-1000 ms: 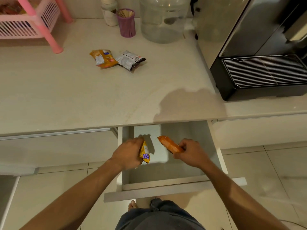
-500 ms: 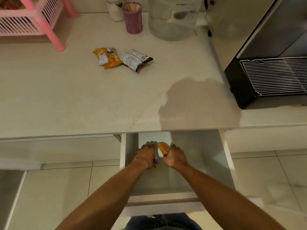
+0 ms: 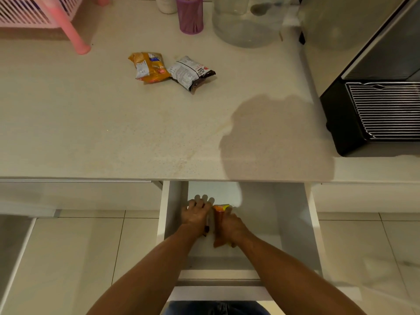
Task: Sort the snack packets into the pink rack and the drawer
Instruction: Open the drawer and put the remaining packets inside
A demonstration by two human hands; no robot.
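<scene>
**Snack packets reach the drawer floor**

Snack packets from both hands are now down inside the open drawer (image 3: 293, 223). A second ago they were held up over it, 1 per hand and apart; since then both hands have sunk to the bottom and drawn together near the left wall.

The right hand (image 3: 230, 226) is curled over an orange packet (image 3: 220, 209), whose top pokes out beyond the fingers. The left hand (image 3: 195, 214) lies flat with fingers spread; only a dark sliver of its packet shows at the palm's edge, so I cannot tell whether it grips or merely presses it down.

That likely means 2 placements are about done — release comes next. Farther off on the counter (image 3: 68, 121), 2 remain unsorted: a yellow packet (image 3: 148, 68) touching a white-and-brown packet (image 3: 192, 72). Beyond them, far left, stands the pink rack (image 3: 34, 14).
</scene>
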